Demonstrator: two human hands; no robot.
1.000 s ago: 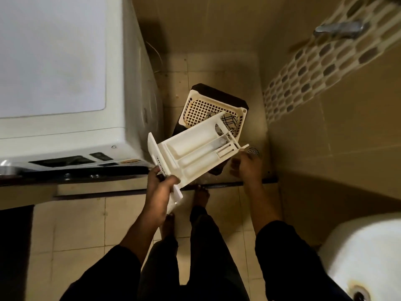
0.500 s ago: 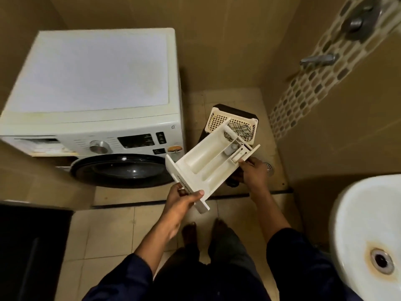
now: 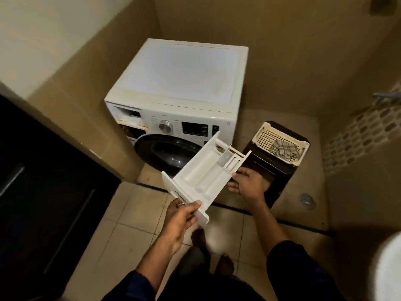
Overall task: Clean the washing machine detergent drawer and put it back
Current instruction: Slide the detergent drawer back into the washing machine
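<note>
Detergent drawer point(image 3: 201, 174) swung toward washing machine point(image 3: 180, 83), left hand point(image 3: 180, 220) and right hand point(image 3: 249, 183) grip its ends; basket point(image 3: 269, 137) nearby

Washing machine point(image 3: 180, 72), 12 o'clock: white, black door point(image 3: 167, 153). Drawer point(image 3: 201, 174): white. Basket point(image 3: 271, 137), 2 o'clock: cream lattice; cloth point(image 3: 284, 149) inside checked. Stool point(image 3: 275, 170): dark brown.

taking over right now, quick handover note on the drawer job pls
Left hand grips the front panel of the white plastic detergent drawer; right hand holds its rear end.
Drawer is held in the air before the white front-loading washing machine; the open drawer slot is at the front's top left.
Done: drawer out; cleanliness unclear. Left: slide it into the slot.
</note>
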